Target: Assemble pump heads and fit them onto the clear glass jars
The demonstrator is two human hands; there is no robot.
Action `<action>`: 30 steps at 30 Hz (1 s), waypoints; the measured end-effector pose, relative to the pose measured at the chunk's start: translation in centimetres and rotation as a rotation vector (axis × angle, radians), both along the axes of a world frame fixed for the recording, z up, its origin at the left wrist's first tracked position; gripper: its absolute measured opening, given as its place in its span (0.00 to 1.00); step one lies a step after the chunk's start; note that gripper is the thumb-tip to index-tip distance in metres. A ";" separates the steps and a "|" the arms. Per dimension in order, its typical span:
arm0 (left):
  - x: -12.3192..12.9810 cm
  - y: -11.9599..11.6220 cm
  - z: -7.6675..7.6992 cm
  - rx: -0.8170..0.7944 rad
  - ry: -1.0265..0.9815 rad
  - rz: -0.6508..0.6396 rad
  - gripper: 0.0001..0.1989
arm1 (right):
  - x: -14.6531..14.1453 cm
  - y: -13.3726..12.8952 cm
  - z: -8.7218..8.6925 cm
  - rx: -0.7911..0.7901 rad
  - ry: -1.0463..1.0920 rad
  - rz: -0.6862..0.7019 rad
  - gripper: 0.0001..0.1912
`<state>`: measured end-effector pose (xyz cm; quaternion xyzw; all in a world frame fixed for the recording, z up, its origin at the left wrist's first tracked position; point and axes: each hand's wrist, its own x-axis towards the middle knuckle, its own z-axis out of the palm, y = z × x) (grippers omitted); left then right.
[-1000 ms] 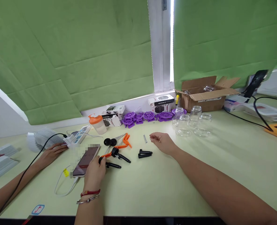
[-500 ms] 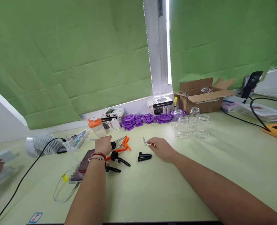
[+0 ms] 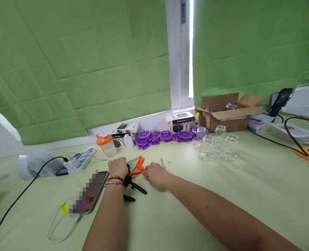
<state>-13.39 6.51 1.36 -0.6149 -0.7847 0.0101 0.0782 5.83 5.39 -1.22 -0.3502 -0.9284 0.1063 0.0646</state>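
Bent bright-orange plastic part (image 3: 140,163) lies on the pale green bench (image 3: 170,216), btwn the two hands, w/ thin silvery metal rods (image 3: 132,160) just L of it. R hand (image 3: 156,175) is close beside the orange part, palm down, fingers half-curled toward its near R end; can't tell if they touch or pinch. L hand (image 3: 118,168) is on the other side of the orange part, back up, fingers bent down; what's under them is hidden, so can't tell its grip. Black plastic piece w/ round collar and tapered stalk (image 3: 139,188) lies on the near side of the orange part; second black stalk (image 3: 129,198) pokes out farther to that side. Short silvery metal pin (image 3: 163,162) lies R of the orange part; smartphone w/ dark screen (image 3: 94,195) well to its L.

Handling, a guess: orange part prob light, stiff, fairly smooth, not v fragile; best pinched mid-arm btwn thumb + forefinger. Rods prob rigid but slick, apt to roll; take nr the middle. Black piece prob light too; collar looks a surer hold than the smooth stalk
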 end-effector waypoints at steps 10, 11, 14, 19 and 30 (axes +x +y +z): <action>0.5 -0.2 -0.4 0.039 -0.003 0.026 0.12 | 1.4 0.9 -0.6 -0.023 0.268 -0.323 0.13; 0.6 -0.2 -0.3 0.047 -0.001 0.029 0.12 | 1.9 1.1 -0.6 -0.060 0.370 -0.372 0.13; 0.6 -0.4 -0.1 0.073 0.004 0.026 0.13 | 3.7 1.6 -0.2 -0.334 0.858 -0.569 0.06; 1.0 -1.2 1.4 0.141 0.026 -0.005 0.15 | 7.8 1.4 0.5 -0.711 1.411 -0.660 0.07; 7.6 -3.6 3.7 0.317 -0.190 -0.259 0.10 | 13.6 0.5 0.7 -0.864 1.699 -0.700 0.12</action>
